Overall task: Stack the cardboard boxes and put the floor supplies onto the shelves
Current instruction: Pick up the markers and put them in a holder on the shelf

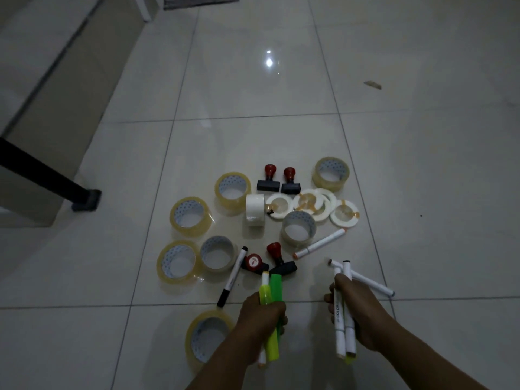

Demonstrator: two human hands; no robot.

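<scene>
Dim light blurs fine detail, and most print on the pens is unreadable. Nearest, one clear tape roll lies on the floor, its right side hidden behind the left forearm.

The left hand is closed around a bundle of green highlighters and one white pen; their lower ends project below the fist. The right hand grips upright white markers, with a yellow tip visible at the bottom of that bundle. A loose white marker lies on the floor just behind this hand, partly covered by it.

Beyond the hands lie:
- a black-capped marker
- two red-handled stamps
- an orange-capped marker
- six more tape rolls
- a white roll
- flat white rings
- two further stamps

Open tile extends right and ahead. At left, a black furniture leg stands well apart from the supplies. A dark mat is cut off at the top edge.
</scene>
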